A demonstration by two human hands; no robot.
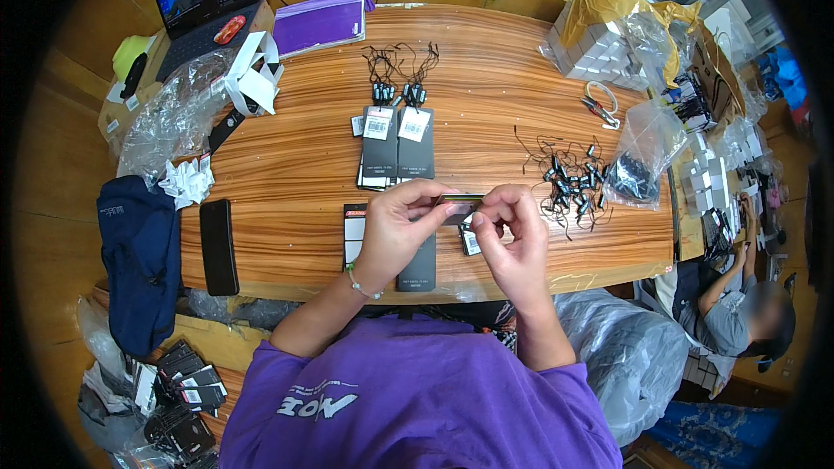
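Observation:
My left hand (pixel 401 224), a beaded bracelet at its wrist, pinches a small dark hang tag (pixel 459 200) between thumb and fingers. The tag is tilted edge-on, with a thin yellowish line along its edge. My right hand (pixel 514 230) is closed at the tag's other end, thumb and fingertips pressed together there. Under the hands lie more dark grey hang tags (pixel 416 271), partly covered, and a small white barcode label (pixel 471 241). Farther back, two rows of grey hang tags (pixel 380 155) with white stickers lie side by side, their black strings fanned out behind.
Loose black tag strings (pixel 573 181) lie in a tangle at right, beside a clear plastic bag (pixel 638 161) and red-handled pliers (pixel 599 111). A phone (pixel 219 247) lies left. A purple folder (pixel 320 23) and laptop (pixel 204 0) stand behind. Another person (pixel 734 317) sits far right.

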